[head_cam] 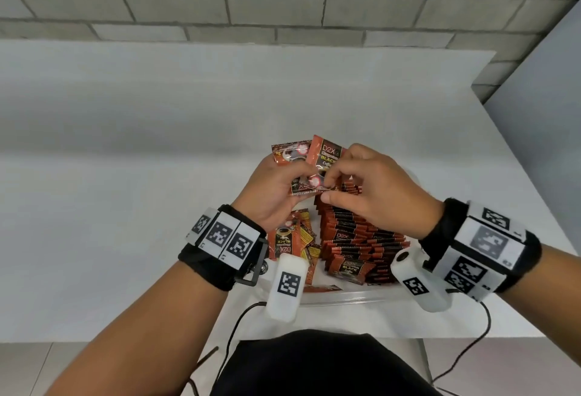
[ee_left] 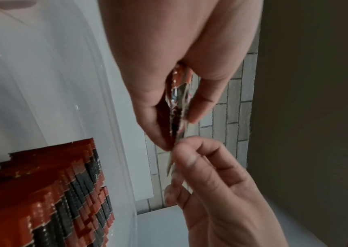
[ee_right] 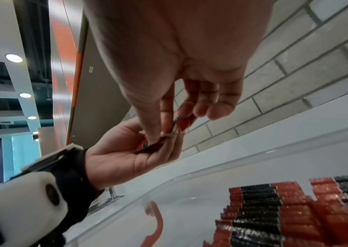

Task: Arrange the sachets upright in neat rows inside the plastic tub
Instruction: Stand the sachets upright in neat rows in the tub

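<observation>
Both hands up over clear plastic tub (head_cam: pixel 339 296), close together, working same little bunch of sachets. Left hand (head_cam: pixel 270 191) grips small fan of glossy red-and-black coffee sachets (head_cam: pixel 317 164), thumb on top, fingers curled under. Right hand (head_cam: pixel 374 188) pinches lower edge of that bunch between thumb and forefinger. Below, inside tub: long row of upright red-and-black sachets (head_cam: pixel 358 238) packed tight on right, loose sachets lying jumbled (head_cam: pixel 292 241) on left. Tub on white table (head_cam: pixel 125 175).

Sachets (head_cam: pixel 355 238) in tub (head_cam: pixel 345 296); table (head_cam: pixel 157 175) beneath
</observation>
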Demonstrator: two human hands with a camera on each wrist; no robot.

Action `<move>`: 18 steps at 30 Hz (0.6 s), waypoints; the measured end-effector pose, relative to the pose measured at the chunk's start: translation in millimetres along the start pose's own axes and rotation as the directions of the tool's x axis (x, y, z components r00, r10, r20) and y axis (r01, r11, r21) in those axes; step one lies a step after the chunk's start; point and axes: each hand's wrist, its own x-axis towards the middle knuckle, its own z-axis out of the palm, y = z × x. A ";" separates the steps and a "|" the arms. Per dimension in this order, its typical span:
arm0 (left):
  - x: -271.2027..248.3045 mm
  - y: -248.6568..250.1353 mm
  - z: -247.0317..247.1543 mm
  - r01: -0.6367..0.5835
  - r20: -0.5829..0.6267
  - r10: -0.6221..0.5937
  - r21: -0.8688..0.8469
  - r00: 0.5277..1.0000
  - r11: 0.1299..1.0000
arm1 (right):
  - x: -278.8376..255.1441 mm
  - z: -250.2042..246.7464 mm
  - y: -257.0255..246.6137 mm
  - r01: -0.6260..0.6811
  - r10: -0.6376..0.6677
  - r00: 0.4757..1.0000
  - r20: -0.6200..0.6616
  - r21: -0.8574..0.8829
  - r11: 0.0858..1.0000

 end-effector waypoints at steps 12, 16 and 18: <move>1.0 -5.0 -3.3 0.048 -0.060 -0.048 -0.005 0.997 0.999 | 0.3 -28.8 -1.6 -0.248 0.246 0.969 0.032 0.080 0.965; 6.4 -0.9 -13.3 0.075 -0.129 -0.088 -0.101 0.988 0.992 | -27.8 -25.2 -6.6 -0.257 0.250 0.945 0.210 0.004 0.966; 8.8 0.3 -16.1 0.079 -0.141 -0.095 -0.112 0.985 0.991 | -41.6 -15.5 -6.5 -0.236 0.245 0.934 0.259 -0.065 0.970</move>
